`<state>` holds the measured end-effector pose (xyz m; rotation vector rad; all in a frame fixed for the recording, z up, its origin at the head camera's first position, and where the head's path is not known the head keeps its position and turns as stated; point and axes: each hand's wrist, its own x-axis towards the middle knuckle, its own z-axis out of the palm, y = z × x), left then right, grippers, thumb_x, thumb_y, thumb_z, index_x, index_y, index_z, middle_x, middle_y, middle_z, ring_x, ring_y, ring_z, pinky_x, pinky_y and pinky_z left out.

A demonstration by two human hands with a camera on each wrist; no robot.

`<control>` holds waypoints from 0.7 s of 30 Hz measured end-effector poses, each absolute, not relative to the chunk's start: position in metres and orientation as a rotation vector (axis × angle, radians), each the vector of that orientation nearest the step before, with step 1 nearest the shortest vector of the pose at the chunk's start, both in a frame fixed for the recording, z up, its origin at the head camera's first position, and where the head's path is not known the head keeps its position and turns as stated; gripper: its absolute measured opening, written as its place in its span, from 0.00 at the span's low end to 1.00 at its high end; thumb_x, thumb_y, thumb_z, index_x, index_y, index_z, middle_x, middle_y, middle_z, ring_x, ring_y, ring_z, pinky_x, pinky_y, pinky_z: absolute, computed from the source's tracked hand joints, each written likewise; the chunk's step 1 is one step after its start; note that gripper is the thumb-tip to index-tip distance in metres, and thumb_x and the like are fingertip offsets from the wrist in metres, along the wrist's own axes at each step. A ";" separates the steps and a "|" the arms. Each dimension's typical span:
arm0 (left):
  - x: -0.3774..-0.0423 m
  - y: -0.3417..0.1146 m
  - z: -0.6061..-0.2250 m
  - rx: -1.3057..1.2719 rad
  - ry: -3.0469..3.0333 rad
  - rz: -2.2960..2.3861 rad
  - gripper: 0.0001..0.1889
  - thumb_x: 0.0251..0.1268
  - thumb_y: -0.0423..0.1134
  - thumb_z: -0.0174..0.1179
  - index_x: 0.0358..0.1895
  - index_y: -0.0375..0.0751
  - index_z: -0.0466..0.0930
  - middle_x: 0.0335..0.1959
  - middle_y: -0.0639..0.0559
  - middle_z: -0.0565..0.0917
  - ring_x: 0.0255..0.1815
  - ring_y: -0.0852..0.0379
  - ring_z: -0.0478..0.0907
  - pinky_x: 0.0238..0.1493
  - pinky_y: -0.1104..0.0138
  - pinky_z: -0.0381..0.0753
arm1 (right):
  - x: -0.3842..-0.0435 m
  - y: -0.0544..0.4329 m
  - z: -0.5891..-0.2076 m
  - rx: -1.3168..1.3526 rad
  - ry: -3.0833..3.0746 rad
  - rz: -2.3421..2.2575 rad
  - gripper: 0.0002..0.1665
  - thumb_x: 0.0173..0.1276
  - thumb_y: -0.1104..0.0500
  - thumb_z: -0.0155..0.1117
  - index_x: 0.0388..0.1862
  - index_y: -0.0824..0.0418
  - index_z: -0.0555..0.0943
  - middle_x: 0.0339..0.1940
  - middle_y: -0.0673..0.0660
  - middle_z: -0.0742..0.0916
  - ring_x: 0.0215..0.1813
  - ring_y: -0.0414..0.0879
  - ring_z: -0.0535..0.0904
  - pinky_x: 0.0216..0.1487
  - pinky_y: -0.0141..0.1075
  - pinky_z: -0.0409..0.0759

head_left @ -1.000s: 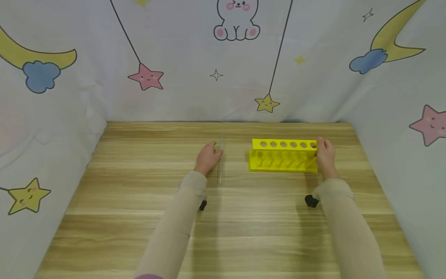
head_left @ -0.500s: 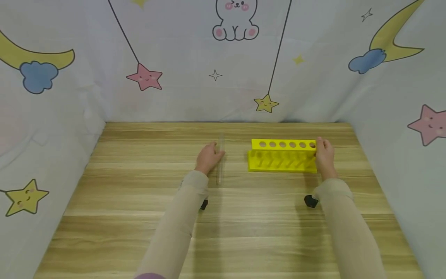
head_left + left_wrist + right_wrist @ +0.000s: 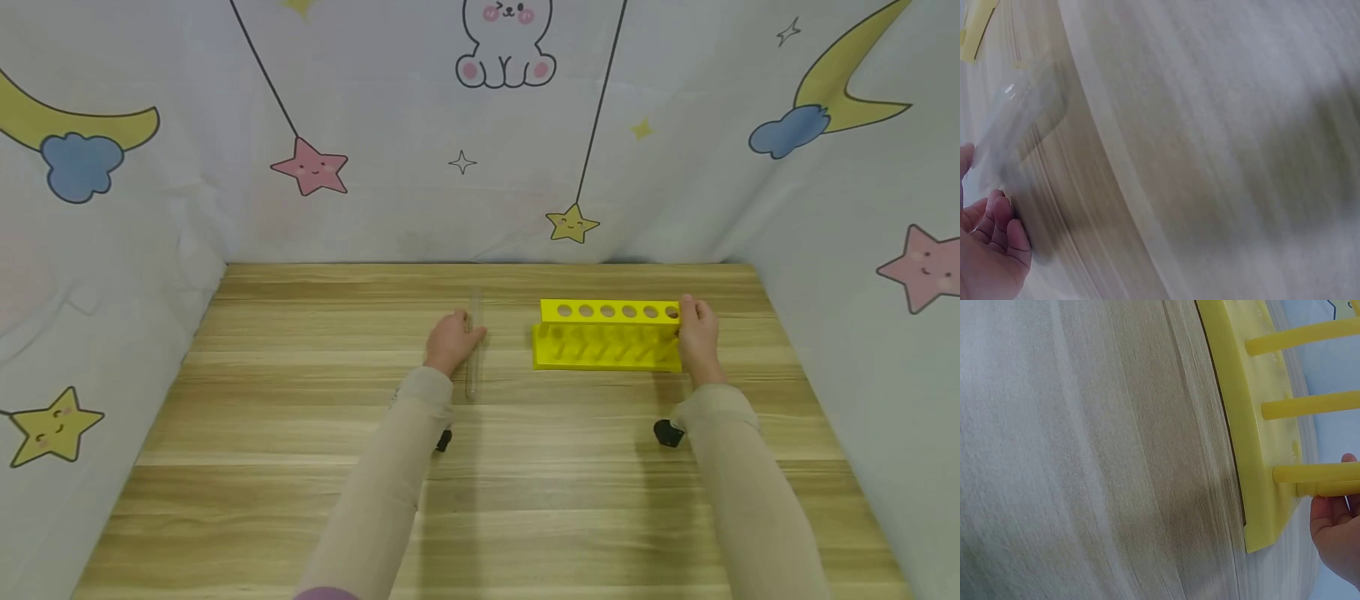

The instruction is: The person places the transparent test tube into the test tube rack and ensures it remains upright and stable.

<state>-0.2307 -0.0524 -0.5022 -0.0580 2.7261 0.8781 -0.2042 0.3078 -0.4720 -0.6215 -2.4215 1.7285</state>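
A clear test tube (image 3: 472, 371) lies lengthwise on the wooden table, pointing away from me. My left hand (image 3: 450, 342) pinches it near its middle, the thumb crossing over it from the left. In the left wrist view the blurred, see-through tube (image 3: 1029, 112) runs between the thumb and the curled fingers of the left hand (image 3: 994, 244). To the right stands a yellow test tube rack (image 3: 607, 357) with a row of holes on top and pegs below. My right hand (image 3: 699, 340) grips its right end, fingers round the end post, as the right wrist view also shows.
The wooden table (image 3: 555, 500) reaches back to a white cloth (image 3: 390, 217) printed with stars and moons, which also hangs along both sides. Dark wrist-camera pieces sit under both sleeves. The rack's base (image 3: 1241, 456) rests on the table.
My left hand has shifted slightly right, its thumb now farther across the tube. The right hand and the rack stay in place, while the head view drifts a little.
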 end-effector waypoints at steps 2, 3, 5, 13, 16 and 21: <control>-0.230 -0.051 -0.501 -0.069 2.720 0.872 0.29 0.59 0.54 0.51 0.59 0.38 0.65 0.53 0.43 0.75 0.48 0.48 0.75 0.46 0.59 0.76 | -0.204 0.308 -0.472 -0.627 -2.416 1.735 0.21 0.68 0.40 0.34 0.29 0.53 0.65 0.33 0.42 0.73 0.29 0.38 0.65 0.31 0.26 0.66; -0.230 -0.051 -0.501 -0.075 2.717 0.872 0.29 0.59 0.54 0.51 0.59 0.38 0.65 0.53 0.43 0.75 0.48 0.48 0.75 0.46 0.59 0.76 | -0.204 0.308 -0.472 -0.631 -2.412 1.737 0.21 0.68 0.39 0.34 0.29 0.53 0.65 0.33 0.42 0.73 0.29 0.38 0.65 0.31 0.26 0.66; -0.230 -0.050 -0.501 -0.085 2.714 0.866 0.29 0.59 0.54 0.51 0.59 0.38 0.65 0.53 0.43 0.75 0.47 0.49 0.75 0.44 0.59 0.76 | -0.205 0.308 -0.472 -0.639 -2.406 1.738 0.21 0.68 0.40 0.34 0.28 0.53 0.65 0.32 0.42 0.73 0.29 0.38 0.65 0.31 0.26 0.67; -0.231 -0.049 -0.504 -0.113 2.730 0.836 0.29 0.59 0.55 0.51 0.59 0.41 0.65 0.50 0.43 0.77 0.43 0.50 0.76 0.40 0.60 0.77 | -0.205 0.307 -0.473 -0.647 -2.409 1.711 0.21 0.68 0.40 0.35 0.27 0.53 0.65 0.32 0.42 0.73 0.29 0.38 0.66 0.31 0.26 0.67; -0.231 -0.048 -0.503 -0.129 2.735 0.835 0.28 0.59 0.55 0.52 0.58 0.41 0.66 0.48 0.43 0.78 0.41 0.50 0.77 0.37 0.61 0.77 | -0.205 0.307 -0.472 -0.652 -2.417 1.711 0.21 0.68 0.40 0.34 0.27 0.53 0.65 0.32 0.41 0.73 0.29 0.38 0.65 0.32 0.26 0.66; -0.230 -0.047 -0.501 -0.145 2.739 0.839 0.27 0.59 0.54 0.52 0.58 0.42 0.66 0.48 0.43 0.78 0.41 0.50 0.77 0.37 0.61 0.77 | -0.205 0.308 -0.472 -0.664 -2.428 1.716 0.21 0.67 0.39 0.34 0.28 0.52 0.65 0.33 0.42 0.72 0.30 0.38 0.65 0.33 0.26 0.66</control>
